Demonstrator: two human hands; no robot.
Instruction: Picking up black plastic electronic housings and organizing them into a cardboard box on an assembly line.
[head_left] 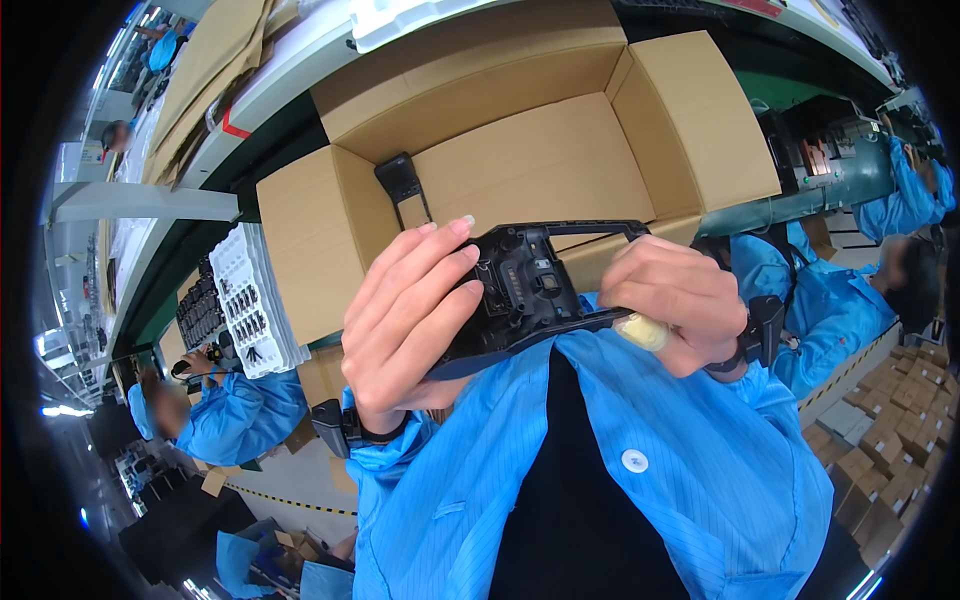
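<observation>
Both hands hold a black plastic housing (520,275) in front of my chest, near the close edge of an open cardboard box (530,150). Its inner side faces up, with moulded ribs and small parts on the left and an open frame on the right. Long fingers of my left hand (410,310) lie over the housing's left end; the thumb is hidden. My right hand (675,300) is closed on the right end of the frame, fingers curled. A pale yellow cover (642,331) sits on one right-hand fingertip. Inside the box, a similar black part (402,185) leans in the left corner.
White trays (250,300) of small dark parts stand to the left, beside a co-worker in blue (245,415). Another person in blue (810,310) is at the right. Flattened cardboard (215,75) lies on a shelf at upper left. Small cartons (900,410) are stacked on the right.
</observation>
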